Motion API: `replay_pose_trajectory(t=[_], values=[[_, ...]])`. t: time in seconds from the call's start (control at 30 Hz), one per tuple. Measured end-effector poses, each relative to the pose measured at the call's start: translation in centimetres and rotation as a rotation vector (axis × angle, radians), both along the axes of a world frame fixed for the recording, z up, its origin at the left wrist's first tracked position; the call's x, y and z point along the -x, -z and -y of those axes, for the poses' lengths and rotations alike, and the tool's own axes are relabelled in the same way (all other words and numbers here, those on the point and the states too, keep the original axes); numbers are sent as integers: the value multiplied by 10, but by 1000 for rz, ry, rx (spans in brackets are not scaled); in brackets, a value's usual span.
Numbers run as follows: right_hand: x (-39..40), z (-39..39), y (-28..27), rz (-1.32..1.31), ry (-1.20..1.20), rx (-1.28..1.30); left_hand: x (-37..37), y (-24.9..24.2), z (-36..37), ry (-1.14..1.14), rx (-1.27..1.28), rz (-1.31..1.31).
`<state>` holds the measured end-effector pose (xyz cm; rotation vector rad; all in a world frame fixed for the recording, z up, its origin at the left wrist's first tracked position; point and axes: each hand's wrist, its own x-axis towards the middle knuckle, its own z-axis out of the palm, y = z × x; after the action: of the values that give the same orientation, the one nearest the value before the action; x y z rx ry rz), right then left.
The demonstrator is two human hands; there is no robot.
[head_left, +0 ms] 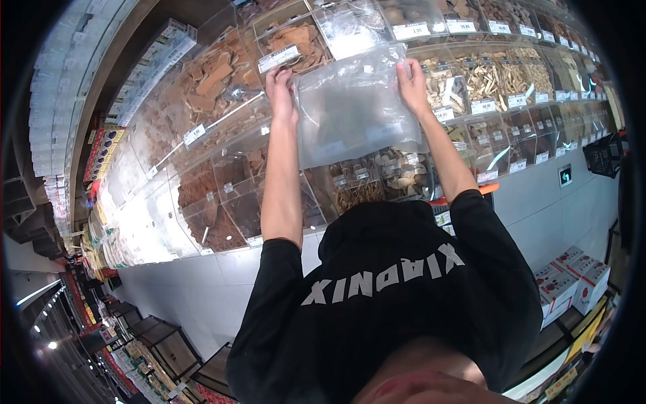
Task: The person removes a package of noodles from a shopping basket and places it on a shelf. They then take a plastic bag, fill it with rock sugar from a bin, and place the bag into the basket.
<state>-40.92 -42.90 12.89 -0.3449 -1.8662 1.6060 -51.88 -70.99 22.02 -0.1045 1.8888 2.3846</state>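
Note:
A clear plastic bag (353,108) is stretched upright between my two hands, in front of the store bins. On its left edge, near the top, my left hand (281,94) is closed with the fingers curled. My right hand (412,86) pinches the upper right corner, thumb towards me. The bag looks flat, and bin contents show dimly through it. Just above my left hand is a bin of brown flat pieces (296,42) with a white price label (278,58). Pale dried slices (444,87) lie in a bin beside my right hand.
Rows of clear-lidded bins (491,74) with dried goods and price tags rise in front of me. An orange handle (481,190) is by my right elbow. White and red boxes (572,283) are stacked at the lower right, and packaged goods (151,67) line a shelf at left.

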Motion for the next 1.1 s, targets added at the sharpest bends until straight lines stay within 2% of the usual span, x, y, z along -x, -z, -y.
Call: replay_pose_trajectory(t=[0.1, 0.2, 0.33, 0.43, 0.53, 0.67, 0.77, 0.83, 0.87, 0.9, 1.0, 1.07, 1.1], values=[[24, 1, -21, -67, -47, 66, -1, -16, 3, 13, 109, -56], [52, -7, -37, -162, 38, -32, 10, -7, 9, -3, 194, -166], [93, -34, -37, -236, 231, 174, 6, -7, 9, 28, 367, -208], [107, -46, -30, -195, 279, 146, 3, -1, 7, 109, 589, -199], [106, -46, -27, -66, 333, 85, -2, 7, 3, 158, 429, -154], [107, -39, -23, 10, 352, 122, 12, 30, 3, 75, 415, -225], [112, -39, -17, 74, 475, 82, 29, 44, 18, 15, 421, -172], [109, -35, -21, 132, 460, 42, 27, 47, 21, -76, 261, -154], [106, -31, -22, 162, 451, 23, 23, 49, 25, -122, 182, -142], [102, -26, -26, 191, 425, 33, 11, 44, 30, -61, 174, -48], [90, -14, -40, 225, 355, 45, -48, 37, 12, -263, 608, -184], [79, -11, -43, 181, 344, 26, -87, 44, 11, -157, 403, -153], [63, -12, -44, 143, 343, 3, -114, 53, 15, -125, 566, -324]])
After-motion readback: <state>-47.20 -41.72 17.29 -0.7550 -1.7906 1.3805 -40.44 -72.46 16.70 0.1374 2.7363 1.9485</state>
